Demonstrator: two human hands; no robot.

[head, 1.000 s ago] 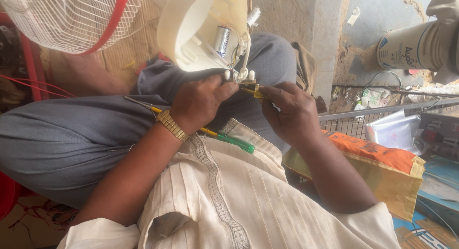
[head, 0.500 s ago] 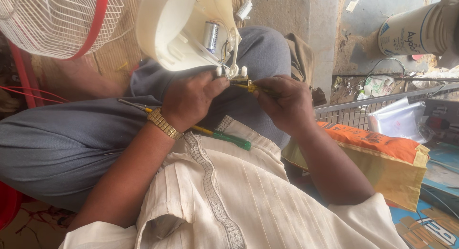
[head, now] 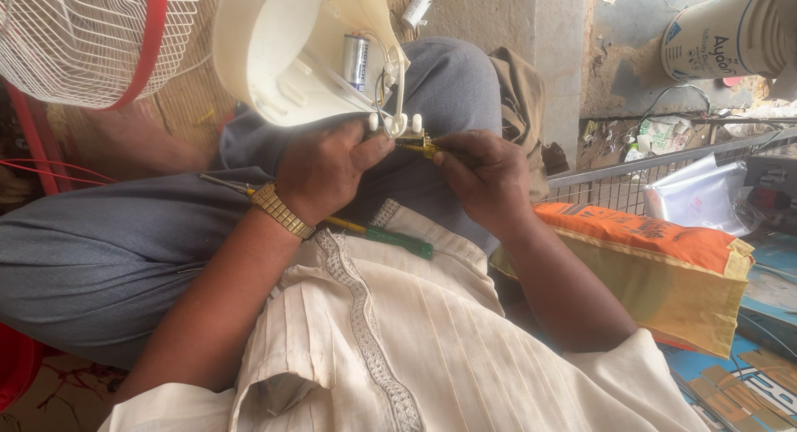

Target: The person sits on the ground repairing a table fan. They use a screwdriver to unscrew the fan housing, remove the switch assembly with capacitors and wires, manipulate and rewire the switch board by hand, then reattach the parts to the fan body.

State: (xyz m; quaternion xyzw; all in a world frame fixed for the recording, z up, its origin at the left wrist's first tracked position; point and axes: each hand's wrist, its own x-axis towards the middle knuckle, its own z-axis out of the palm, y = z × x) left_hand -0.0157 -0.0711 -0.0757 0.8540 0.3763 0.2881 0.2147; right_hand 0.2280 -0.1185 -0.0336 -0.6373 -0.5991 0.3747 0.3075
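**Fingers pinched on a small yellow part at the fan housing's edge**

Your right hand [head: 486, 170] pinches a small yellow part [head: 418, 144], fingertips pressed together. Your left hand [head: 324, 168] curls around the rim of the cream fan housing [head: 274, 58], steadying it. The part could slip and drop into your lap if either grip loosens. Inside the open housing sit a silver capacitor [head: 355, 60] and thin wires. A green-handled screwdriver [head: 386, 235] lies across your lap.

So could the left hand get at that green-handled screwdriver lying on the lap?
Probably yes. The green-handled screwdriver lies uncovered on the lap, just below the left hand and wrist, with nothing over it. But that hand is pinching the small yellow part and would have to let go.
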